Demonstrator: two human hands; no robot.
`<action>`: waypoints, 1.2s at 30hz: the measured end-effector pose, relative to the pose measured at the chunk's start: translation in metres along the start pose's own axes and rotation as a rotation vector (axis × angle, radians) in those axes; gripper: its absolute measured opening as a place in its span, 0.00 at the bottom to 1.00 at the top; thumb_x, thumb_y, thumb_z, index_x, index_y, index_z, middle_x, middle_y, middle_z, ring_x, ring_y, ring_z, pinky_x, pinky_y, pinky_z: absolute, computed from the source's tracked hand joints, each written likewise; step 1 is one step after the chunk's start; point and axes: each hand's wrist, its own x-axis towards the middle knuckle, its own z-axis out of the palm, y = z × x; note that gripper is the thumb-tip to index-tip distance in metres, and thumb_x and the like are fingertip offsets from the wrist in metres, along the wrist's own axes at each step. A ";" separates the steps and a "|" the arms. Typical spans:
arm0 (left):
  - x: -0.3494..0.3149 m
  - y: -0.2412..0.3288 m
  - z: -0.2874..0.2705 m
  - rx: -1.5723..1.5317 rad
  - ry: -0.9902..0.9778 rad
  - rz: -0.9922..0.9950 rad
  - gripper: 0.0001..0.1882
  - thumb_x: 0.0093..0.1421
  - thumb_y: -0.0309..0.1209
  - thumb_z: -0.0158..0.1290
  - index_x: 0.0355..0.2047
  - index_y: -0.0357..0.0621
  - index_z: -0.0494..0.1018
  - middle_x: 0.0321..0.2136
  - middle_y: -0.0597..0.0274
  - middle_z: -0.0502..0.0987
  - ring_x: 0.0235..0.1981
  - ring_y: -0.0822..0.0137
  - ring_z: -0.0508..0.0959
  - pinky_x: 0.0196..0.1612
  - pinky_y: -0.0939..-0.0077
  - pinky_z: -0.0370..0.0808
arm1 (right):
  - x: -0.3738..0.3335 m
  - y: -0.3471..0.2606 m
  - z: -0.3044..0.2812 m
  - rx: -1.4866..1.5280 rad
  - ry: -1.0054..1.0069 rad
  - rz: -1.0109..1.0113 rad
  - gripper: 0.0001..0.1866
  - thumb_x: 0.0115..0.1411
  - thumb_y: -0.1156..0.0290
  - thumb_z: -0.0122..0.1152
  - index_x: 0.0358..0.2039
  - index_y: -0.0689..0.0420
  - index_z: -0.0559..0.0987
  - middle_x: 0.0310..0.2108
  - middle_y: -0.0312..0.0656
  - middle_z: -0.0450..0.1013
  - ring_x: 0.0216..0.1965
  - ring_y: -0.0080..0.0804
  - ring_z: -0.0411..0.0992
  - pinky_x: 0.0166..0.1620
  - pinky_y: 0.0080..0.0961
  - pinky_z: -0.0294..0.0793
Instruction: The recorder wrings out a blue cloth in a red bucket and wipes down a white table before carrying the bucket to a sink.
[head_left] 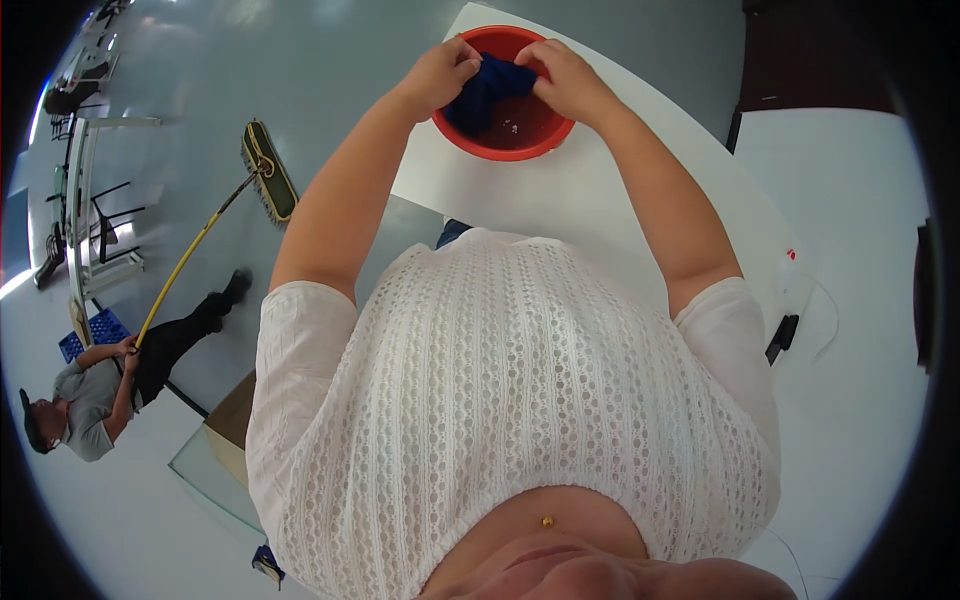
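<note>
A round red basin (500, 153) stands on the white table, with what looks like water in its bottom. Dark blue cloth (490, 95) hangs bunched over the basin, its lower part down inside. At the cloth's left upper end, my left hand (442, 76) is closed with thumb and fingers pinched on it, above the basin's left rim. My right hand (570, 80) grips the cloth's right end between thumb and bent fingers, over the right rim. A stretch of cloth spans between both hands. Its exact kind cannot be made out.
The white table (500, 200) reaches from under the basin toward me and to the right. Off to the left a person (90, 400) in a grey shirt holds a wide push broom (268, 172) by its yellow handle. A cardboard box (232, 425) sits near my left side.
</note>
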 end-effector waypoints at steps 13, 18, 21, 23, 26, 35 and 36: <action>0.018 -0.005 -0.010 0.179 0.069 0.113 0.16 0.55 0.20 0.43 0.46 0.38 0.65 0.40 0.55 0.72 0.39 0.65 0.73 0.43 0.74 0.71 | 0.016 -0.011 0.046 -0.460 -0.438 0.024 0.21 0.48 0.68 0.60 0.45 0.40 0.72 0.40 0.43 0.66 0.43 0.36 0.69 0.43 0.34 0.71; 0.009 -0.006 -0.012 0.136 0.069 0.147 0.16 0.56 0.20 0.43 0.45 0.39 0.65 0.40 0.55 0.72 0.41 0.64 0.73 0.45 0.74 0.70 | 0.028 0.010 0.061 -0.614 -0.540 0.175 0.17 0.48 0.68 0.57 0.42 0.44 0.75 0.43 0.44 0.67 0.43 0.37 0.70 0.43 0.35 0.71; 0.002 -0.003 -0.011 0.141 0.060 0.139 0.15 0.56 0.20 0.43 0.45 0.38 0.66 0.40 0.56 0.73 0.41 0.65 0.73 0.45 0.74 0.70 | 0.024 0.023 0.060 -0.644 -0.546 0.246 0.15 0.50 0.70 0.54 0.40 0.48 0.76 0.42 0.45 0.69 0.43 0.38 0.70 0.43 0.33 0.71; -0.002 -0.006 -0.010 0.146 0.034 0.101 0.14 0.56 0.21 0.44 0.44 0.37 0.67 0.40 0.57 0.73 0.41 0.65 0.74 0.46 0.74 0.70 | 0.021 0.023 0.052 -0.635 -0.506 0.242 0.14 0.51 0.70 0.52 0.39 0.50 0.77 0.41 0.47 0.71 0.41 0.40 0.71 0.44 0.34 0.70; 0.005 -0.009 -0.006 0.176 0.023 0.141 0.14 0.55 0.21 0.45 0.44 0.36 0.67 0.39 0.55 0.73 0.41 0.65 0.74 0.46 0.74 0.70 | 0.023 0.019 0.017 -0.344 -0.360 0.170 0.13 0.52 0.71 0.51 0.39 0.53 0.77 0.36 0.45 0.73 0.40 0.40 0.71 0.43 0.31 0.70; -0.003 0.001 0.005 0.139 -0.037 0.227 0.20 0.46 0.30 0.58 0.39 0.37 0.69 0.37 0.54 0.74 0.40 0.61 0.74 0.45 0.72 0.70 | 0.019 -0.032 -0.042 0.332 -0.061 0.137 0.10 0.56 0.73 0.48 0.37 0.59 0.76 0.30 0.36 0.73 0.32 0.22 0.69 0.38 0.20 0.69; -0.004 0.002 0.005 0.141 -0.037 0.231 0.20 0.46 0.30 0.58 0.39 0.37 0.69 0.37 0.54 0.74 0.40 0.61 0.74 0.45 0.72 0.70 | 0.020 -0.038 -0.045 0.331 -0.057 0.136 0.10 0.56 0.73 0.48 0.37 0.59 0.76 0.30 0.36 0.73 0.32 0.22 0.69 0.38 0.20 0.69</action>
